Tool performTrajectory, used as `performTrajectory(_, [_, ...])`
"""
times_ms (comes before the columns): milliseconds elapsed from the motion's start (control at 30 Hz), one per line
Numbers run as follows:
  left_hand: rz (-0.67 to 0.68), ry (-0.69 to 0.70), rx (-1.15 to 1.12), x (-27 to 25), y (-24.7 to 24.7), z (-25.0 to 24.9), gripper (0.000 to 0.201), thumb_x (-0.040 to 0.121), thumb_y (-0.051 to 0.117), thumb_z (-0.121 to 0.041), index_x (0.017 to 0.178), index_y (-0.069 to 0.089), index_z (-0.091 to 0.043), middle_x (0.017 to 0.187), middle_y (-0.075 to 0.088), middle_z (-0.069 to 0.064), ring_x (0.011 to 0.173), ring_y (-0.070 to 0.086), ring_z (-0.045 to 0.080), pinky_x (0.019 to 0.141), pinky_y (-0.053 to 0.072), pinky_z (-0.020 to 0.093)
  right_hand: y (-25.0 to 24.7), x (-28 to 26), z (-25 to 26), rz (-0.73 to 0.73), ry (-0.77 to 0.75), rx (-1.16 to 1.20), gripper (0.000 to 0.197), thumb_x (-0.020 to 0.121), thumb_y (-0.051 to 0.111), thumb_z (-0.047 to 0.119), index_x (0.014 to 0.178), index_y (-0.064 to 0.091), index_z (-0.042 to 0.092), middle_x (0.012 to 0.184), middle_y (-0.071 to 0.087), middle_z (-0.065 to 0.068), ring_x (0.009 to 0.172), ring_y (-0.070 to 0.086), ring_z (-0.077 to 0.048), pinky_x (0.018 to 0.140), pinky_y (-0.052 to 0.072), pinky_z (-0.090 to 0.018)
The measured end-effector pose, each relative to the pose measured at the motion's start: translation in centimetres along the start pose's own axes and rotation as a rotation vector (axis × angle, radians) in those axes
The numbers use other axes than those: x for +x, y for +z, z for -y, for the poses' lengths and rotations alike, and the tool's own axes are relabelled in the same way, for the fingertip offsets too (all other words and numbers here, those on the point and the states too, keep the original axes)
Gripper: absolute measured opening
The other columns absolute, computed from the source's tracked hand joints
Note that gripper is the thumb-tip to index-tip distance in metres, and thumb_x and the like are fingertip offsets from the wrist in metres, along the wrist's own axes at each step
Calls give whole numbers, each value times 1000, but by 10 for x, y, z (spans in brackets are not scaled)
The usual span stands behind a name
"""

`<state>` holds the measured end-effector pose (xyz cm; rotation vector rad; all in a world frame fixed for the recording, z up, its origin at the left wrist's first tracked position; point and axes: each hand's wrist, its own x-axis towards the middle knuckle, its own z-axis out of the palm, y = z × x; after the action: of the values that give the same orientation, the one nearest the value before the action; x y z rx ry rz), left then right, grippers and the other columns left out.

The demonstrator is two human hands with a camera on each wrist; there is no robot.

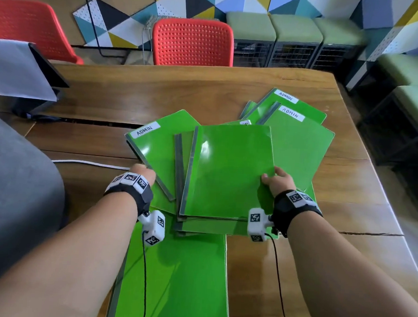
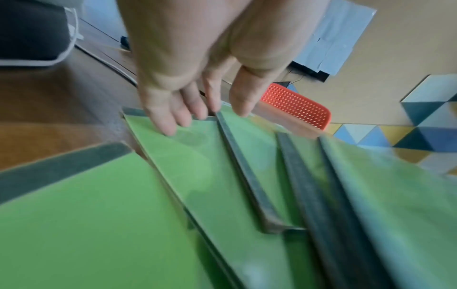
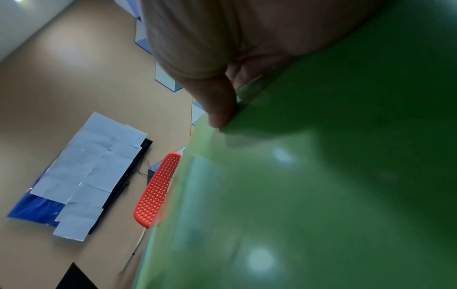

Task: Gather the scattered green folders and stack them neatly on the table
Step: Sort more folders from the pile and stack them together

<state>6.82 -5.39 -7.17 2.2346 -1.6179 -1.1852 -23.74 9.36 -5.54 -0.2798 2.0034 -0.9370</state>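
A fanned bundle of green folders (image 1: 229, 169) sits between my hands over the wooden table (image 1: 133, 92). My right hand (image 1: 274, 180) grips the top folder's right edge, with its thumb (image 3: 217, 111) on top and the fingers hidden beneath. My left hand (image 1: 142, 175) rests with fairly straight fingers (image 2: 170, 125) on the left side of the fan, by the folder labelled ADMIN (image 1: 152, 145) and its grey spine (image 2: 237, 160). One folder (image 1: 176, 279) lies flat near the front edge. Several more ADMIN folders (image 1: 299, 144) overlap at the far right.
A paper-covered black device (image 1: 20, 73) stands at the table's left, with a white cable (image 1: 92, 163) running in front of it. A grey rounded object (image 1: 10, 183) is at my left. Red chairs (image 1: 193, 44) and green stools (image 1: 294, 28) stand behind the table.
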Motion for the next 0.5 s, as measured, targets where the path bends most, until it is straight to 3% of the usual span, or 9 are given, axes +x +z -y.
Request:
performTrajectory(67, [-40, -60, 166, 4, -5, 1, 23, 89, 55, -18, 71, 52, -5, 82, 59, 15, 84, 57, 26, 71, 41, 29, -7, 3, -4, -9, 7, 2, 61, 94, 57, 15, 148, 30, 23, 114, 53, -7, 68, 57, -17, 60, 55, -31])
performTrajectory(100, [-54, -85, 211, 7, -4, 2, 26, 87, 58, -26, 81, 58, -1, 85, 64, 17, 86, 63, 28, 72, 43, 30, -9, 5, -6, -13, 10, 8, 61, 94, 56, 15, 148, 30, 24, 118, 54, -8, 68, 57, -17, 58, 54, -30])
performTrajectory(167, [-67, -103, 254, 10, -1, 1, 49, 82, 58, -47, 96, 58, 0, 91, 66, 19, 86, 64, 31, 79, 49, 35, -12, 8, -9, -21, 14, 25, 61, 94, 56, 15, 148, 30, 24, 130, 52, -10, 67, 56, -16, 55, 52, -29])
performTrajectory(233, [-61, -90, 244, 13, 1, -3, 60, 82, 55, -60, 98, 52, -2, 91, 62, 19, 84, 60, 32, 81, 48, 38, -14, 11, -11, -23, 19, 34, 61, 94, 56, 15, 148, 30, 24, 132, 51, -10, 67, 55, -16, 56, 52, -28])
performTrajectory(300, [-42, -92, 249, 17, 2, -7, 77, 78, 56, -67, 116, 54, 0, 109, 64, 22, 98, 62, 36, 88, 47, 42, -15, 15, -12, -20, 20, 48, 61, 94, 57, 16, 149, 30, 25, 130, 52, -9, 69, 55, -15, 56, 51, -28])
performTrajectory(367, [9, -56, 288, 16, 2, -14, 86, 80, 59, -62, 136, 45, 1, 133, 55, 22, 118, 56, 37, 95, 44, 44, -14, 17, -11, -16, 16, 68, 62, 94, 57, 16, 148, 31, 26, 121, 55, -7, 70, 55, -15, 56, 49, -28])
performTrajectory(433, [58, -46, 285, 19, 2, -20, 78, 84, 64, -49, 139, 41, 1, 139, 49, 20, 123, 52, 36, 93, 44, 43, -13, 18, -6, -3, 6, 85, 62, 93, 58, 15, 148, 31, 26, 103, 56, -1, 69, 55, -16, 57, 50, -29])
performTrajectory(500, [65, -48, 254, 20, -2, -22, 76, 86, 67, -35, 145, 32, 0, 148, 40, 18, 132, 44, 36, 101, 41, 44, -12, 18, -1, 2, -8, 110, 61, 93, 58, 14, 147, 33, 27, 94, 54, 2, 68, 54, -16, 59, 51, -29])
